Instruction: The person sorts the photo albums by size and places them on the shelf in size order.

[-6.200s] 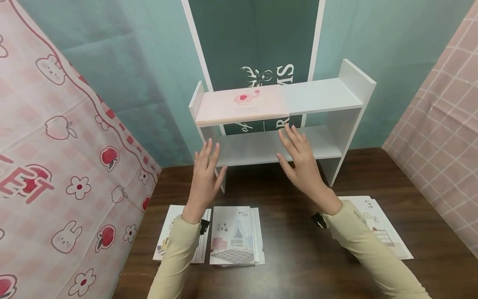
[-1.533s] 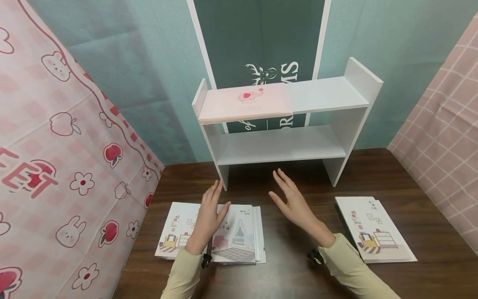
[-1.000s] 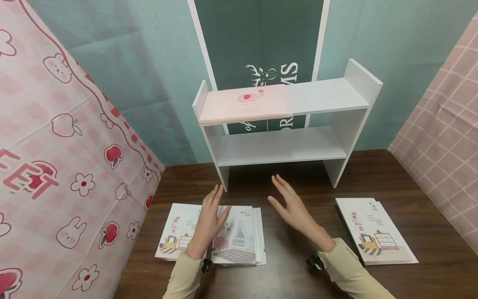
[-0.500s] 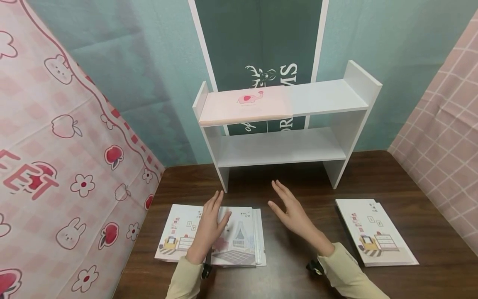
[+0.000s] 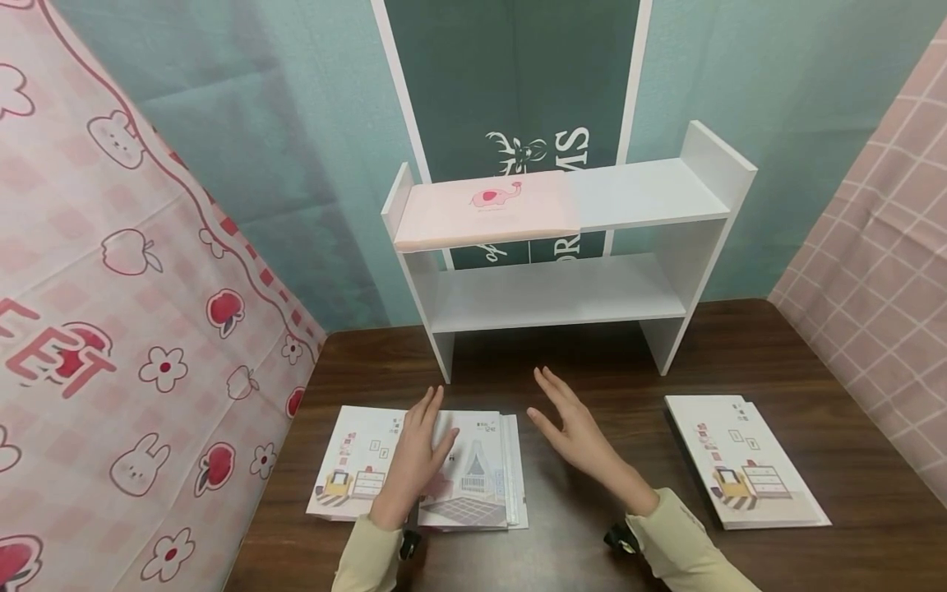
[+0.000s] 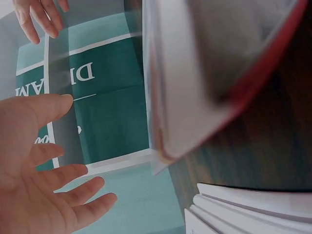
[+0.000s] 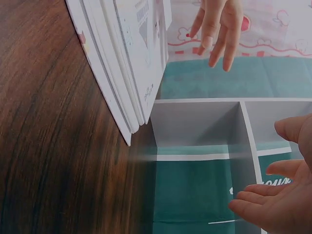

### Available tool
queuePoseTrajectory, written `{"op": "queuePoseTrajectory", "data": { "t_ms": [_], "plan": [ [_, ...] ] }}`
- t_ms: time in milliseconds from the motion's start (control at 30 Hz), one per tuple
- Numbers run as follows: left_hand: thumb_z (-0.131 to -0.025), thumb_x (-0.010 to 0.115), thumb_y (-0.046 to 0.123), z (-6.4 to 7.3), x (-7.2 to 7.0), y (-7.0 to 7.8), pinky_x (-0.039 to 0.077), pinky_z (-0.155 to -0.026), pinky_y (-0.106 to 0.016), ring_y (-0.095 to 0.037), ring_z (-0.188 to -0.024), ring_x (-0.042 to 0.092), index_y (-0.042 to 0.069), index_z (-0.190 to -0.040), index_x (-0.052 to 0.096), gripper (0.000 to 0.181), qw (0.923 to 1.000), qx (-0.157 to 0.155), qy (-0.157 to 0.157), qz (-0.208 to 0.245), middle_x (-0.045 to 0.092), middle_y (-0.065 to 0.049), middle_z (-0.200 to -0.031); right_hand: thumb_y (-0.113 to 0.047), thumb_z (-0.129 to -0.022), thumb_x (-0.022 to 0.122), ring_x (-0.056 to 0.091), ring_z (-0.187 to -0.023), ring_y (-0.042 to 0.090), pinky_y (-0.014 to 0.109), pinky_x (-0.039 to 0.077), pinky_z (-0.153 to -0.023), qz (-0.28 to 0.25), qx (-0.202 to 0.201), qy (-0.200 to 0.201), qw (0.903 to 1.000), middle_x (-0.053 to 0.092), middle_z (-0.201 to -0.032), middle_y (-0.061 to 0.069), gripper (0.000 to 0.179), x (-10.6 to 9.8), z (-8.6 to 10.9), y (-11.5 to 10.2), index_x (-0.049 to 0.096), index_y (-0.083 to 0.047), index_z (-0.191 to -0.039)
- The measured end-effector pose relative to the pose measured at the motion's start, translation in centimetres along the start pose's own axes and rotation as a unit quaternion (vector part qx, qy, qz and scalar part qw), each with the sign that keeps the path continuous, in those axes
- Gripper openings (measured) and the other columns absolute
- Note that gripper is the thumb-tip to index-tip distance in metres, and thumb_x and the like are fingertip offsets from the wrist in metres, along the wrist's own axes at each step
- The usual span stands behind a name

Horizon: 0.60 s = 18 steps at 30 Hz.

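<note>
Left hand (image 5: 418, 452) sat lower centre of frame, over where the left stack (image 5: 348, 460) met the middle stack (image 5: 473, 477); it looked to hover, contact not confirmable. Right hand (image 5: 580, 440) was right of centre, above the table (image 5: 562, 551). Grip: both hands free, fingers extended, thumbs apart from them, nothing held. Books lay flat on the table: two stacks lower left, right stack (image 5: 747, 460) lower right. Shelf (image 5: 555, 296) stood upper centre, with a pink elephant cover (image 5: 488, 210) on the left of its top board. Step, my read: a hands-free pause, no book being handled. Picking one up would call for lowering a hand to a stack edge and closing thumb against fingers. Text: "MS" and "of" readable on the green panel (image 5: 518, 82), "ET" on the pink cloth (image 5: 170, 312) far left. Book titles and the print under the elephant were too small to read; no brand identifiable.
</note>
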<state>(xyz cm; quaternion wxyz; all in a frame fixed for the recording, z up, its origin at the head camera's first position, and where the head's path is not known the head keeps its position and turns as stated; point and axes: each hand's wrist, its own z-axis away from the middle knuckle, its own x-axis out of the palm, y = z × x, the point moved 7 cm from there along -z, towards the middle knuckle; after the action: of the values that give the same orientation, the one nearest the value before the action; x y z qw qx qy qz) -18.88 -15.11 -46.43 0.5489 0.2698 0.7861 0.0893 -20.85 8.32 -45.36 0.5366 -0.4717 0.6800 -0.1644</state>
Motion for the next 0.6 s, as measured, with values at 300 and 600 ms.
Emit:
{"op": "queuePoseTrajectory", "data": {
  "t_ms": [300,600],
  "plan": [
    [-0.085,0.067,0.026,0.8,0.7,-0.2,0.034,-0.104,-0.049,-0.034,-0.125,0.042,0.011,-0.144,0.035,0.068,0.9997,-0.014,-0.022,0.0,0.039,-0.018,-0.143,-0.027,-0.091,0.059,0.033,-0.131,0.039,0.059,0.035,-0.098,-0.007,0.014,-0.014,0.9998,0.028,-0.148,0.019,0.062,0.9,0.7,0.2,0.033,-0.009,-0.144],
    [-0.085,0.067,0.028,1.1,1.0,-0.4,0.036,-0.103,-0.047,-0.032,-0.127,0.041,0.013,-0.144,0.034,0.069,0.9988,-0.033,-0.036,-0.006,0.038,-0.016,-0.144,-0.027,-0.091,0.06,0.034,-0.13,0.04,0.059,0.035,-0.098,-0.012,0.017,-0.019,0.9996,0.03,-0.147,0.021,0.061,1.8,1.3,0.2,0.035,-0.008,-0.143]
  ]
}}
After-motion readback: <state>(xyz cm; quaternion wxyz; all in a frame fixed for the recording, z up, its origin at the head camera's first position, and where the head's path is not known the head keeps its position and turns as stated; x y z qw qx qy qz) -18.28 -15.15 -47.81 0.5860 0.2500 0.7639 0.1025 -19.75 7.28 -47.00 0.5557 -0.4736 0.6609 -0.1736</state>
